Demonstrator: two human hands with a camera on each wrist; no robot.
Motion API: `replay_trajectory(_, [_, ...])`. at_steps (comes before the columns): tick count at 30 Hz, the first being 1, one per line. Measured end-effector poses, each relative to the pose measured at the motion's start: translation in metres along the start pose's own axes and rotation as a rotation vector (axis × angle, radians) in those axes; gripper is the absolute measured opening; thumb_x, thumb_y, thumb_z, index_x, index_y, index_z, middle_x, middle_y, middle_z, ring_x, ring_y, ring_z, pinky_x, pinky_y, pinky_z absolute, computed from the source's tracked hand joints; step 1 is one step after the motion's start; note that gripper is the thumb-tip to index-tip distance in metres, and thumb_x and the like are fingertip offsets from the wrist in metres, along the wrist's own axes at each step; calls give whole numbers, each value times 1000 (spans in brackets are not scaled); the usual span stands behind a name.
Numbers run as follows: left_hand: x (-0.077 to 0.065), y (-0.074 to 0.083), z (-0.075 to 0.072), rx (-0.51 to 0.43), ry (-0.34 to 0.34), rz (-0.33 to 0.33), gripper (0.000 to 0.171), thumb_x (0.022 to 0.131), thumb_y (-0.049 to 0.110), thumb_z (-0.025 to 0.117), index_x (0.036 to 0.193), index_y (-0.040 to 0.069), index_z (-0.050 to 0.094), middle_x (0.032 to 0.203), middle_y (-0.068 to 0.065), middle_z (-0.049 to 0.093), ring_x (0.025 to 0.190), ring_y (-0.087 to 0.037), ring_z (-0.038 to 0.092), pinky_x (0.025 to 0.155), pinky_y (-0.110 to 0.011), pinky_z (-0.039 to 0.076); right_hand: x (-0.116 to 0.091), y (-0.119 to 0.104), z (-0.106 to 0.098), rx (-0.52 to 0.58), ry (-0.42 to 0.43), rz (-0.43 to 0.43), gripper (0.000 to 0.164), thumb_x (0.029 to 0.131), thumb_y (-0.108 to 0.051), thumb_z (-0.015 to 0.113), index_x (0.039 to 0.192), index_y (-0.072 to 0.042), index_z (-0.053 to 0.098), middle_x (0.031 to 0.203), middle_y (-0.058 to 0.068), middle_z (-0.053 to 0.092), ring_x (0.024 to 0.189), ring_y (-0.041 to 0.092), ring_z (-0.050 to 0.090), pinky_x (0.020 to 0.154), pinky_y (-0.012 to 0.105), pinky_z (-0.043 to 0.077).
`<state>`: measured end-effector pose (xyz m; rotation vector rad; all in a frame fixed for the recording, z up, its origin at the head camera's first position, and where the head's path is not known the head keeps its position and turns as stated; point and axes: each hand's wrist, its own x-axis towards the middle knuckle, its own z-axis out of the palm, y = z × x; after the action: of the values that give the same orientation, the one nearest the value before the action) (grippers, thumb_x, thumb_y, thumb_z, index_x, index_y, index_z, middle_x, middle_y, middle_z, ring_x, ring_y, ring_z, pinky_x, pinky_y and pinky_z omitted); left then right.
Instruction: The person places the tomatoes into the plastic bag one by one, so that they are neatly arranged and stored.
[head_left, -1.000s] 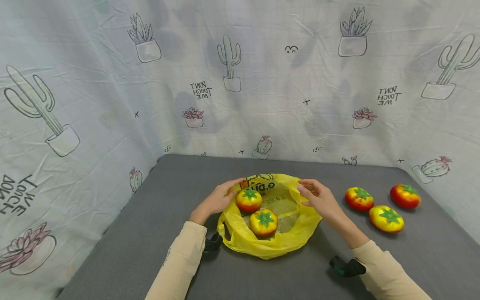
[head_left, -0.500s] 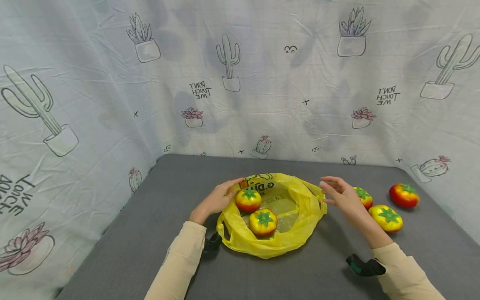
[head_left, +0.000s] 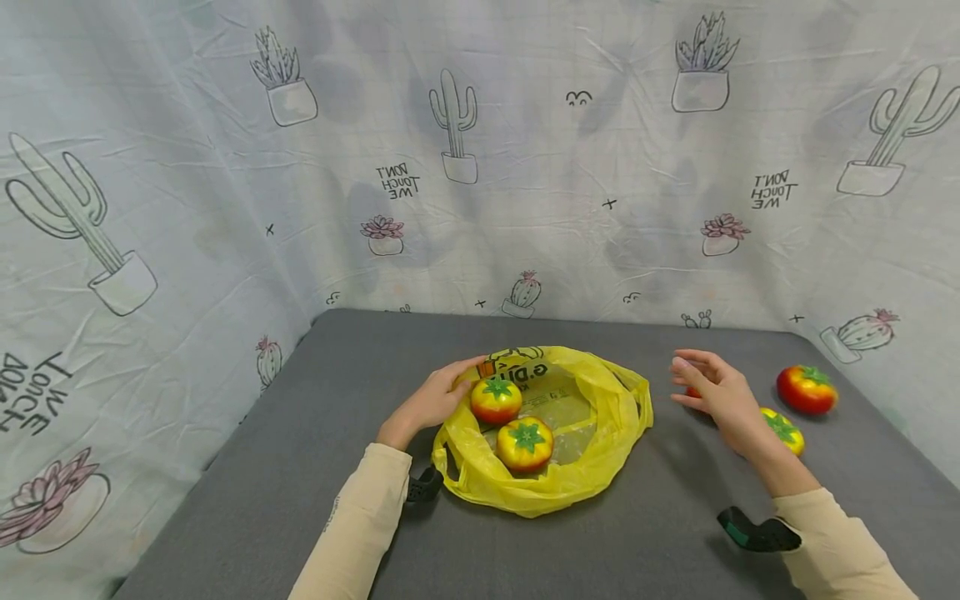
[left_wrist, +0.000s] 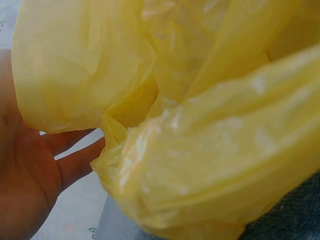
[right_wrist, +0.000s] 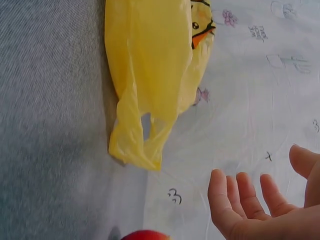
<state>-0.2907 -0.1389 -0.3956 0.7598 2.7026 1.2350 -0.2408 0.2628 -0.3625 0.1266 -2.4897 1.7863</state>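
A yellow plastic bag [head_left: 525, 498] is spread open on a grey surface [head_left: 360, 358], two tomato-like fruits [head_left: 526, 445] contained in it.
Behind the bag and to either side, the surface is enclosed by pale, creased cloth [head_left: 540, 217], printed with potted cacti, succulents and mirrored lettering. The bag's left rim is touched by the left hand [head_left: 433, 398], its fingers straight and parted from the thumb. To the bag's right, the right hand [head_left: 723, 400] is held above the surface, fingers relaxed and slightly bent, nothing grasped. Farther right of the bag, a red fruit [head_left: 806, 389] is seen whole; a yellower fruit [head_left: 784, 428] is partly covered by the right arm, and another red fruit [head_left: 693, 392] is mostly hidden behind the right hand.
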Motion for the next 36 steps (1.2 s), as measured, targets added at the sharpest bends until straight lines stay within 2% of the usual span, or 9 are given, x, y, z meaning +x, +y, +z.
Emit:
replay_trajectory(7, [0, 0, 0, 2, 3, -1, 45, 101, 5, 42, 146, 11, 40, 146, -12, 40, 134, -31, 34, 107, -49, 30, 1, 11, -17, 24, 50, 54, 63, 96, -43, 52, 139, 1, 37, 126, 20, 46, 94, 5, 58, 76, 26, 54])
replay_trajectory(10, [0, 0, 0, 1, 2, -1, 45, 102, 5, 42, 146, 11, 40, 146, -12, 40, 134, -31, 34, 107, -49, 30, -2, 9, -22, 62, 63, 68, 54, 95, -42, 54, 134, -6, 44, 121, 14, 49, 94, 6, 59, 75, 24, 54])
replay_trajectory(11, [1, 0, 0, 2, 2, -2, 45, 102, 5, 42, 147, 11, 40, 146, -12, 40, 134, -31, 34, 107, -49, 30, 1, 17, -27, 56, 55, 63, 58, 94, -46, 54, 135, -6, 42, 124, 16, 47, 95, 6, 58, 76, 24, 54])
replay_trajectory(14, [1, -1, 0, 9, 1, 0, 45, 102, 5, 42, 146, 11, 40, 146, -12, 40, 134, -30, 34, 107, -49, 30, 11, 43, -41, 138, 63, 71, 60, 88, -50, 61, 133, -13, 45, 124, 12, 48, 96, 5, 59, 76, 26, 54])
replay_trajectory(17, [1, -2, 0, 15, 4, 9, 45, 101, 4, 43, 146, 10, 40, 146, -12, 40, 134, -31, 34, 107, -49, 30, 22, 71, -56, 186, 66, 74, 69, 84, -54, 64, 136, -13, 44, 125, 9, 49, 97, 6, 60, 76, 29, 54])
replay_trajectory(21, [1, -2, 0, 17, 4, 13, 45, 101, 4, 43, 146, 10, 41, 146, -12, 40, 134, -31, 35, 107, -49, 30, 16, 62, -60, 193, 93, 91, 55, 86, -50, 64, 128, -19, 48, 115, -2, 54, 94, 4, 61, 74, 27, 55])
replay_trajectory(25, [2, -3, 1, 13, 4, 14, 45, 101, 4, 43, 146, 10, 41, 146, -12, 41, 134, -31, 35, 107, -49, 30, 4, 42, -57, 163, 116, 91, 40, 91, -43, 62, 121, -21, 50, 111, -5, 55, 93, 2, 60, 72, 23, 55])
replay_trajectory(28, [2, -3, 1, 9, 7, 12, 46, 101, 4, 43, 146, 10, 41, 146, -12, 40, 134, -31, 35, 107, -49, 30, -3, 29, -57, 137, 136, 87, 35, 93, -37, 60, 121, -19, 51, 109, -7, 54, 92, 2, 58, 71, 22, 54])
replay_trajectory(36, [1, -3, 1, 13, 10, 9, 46, 101, 4, 42, 146, 11, 40, 146, -12, 40, 134, -31, 35, 107, -50, 30, -8, 36, -69, 123, 188, 106, 31, 91, -38, 62, 117, -25, 53, 106, -14, 51, 91, 1, 55, 69, 20, 54])
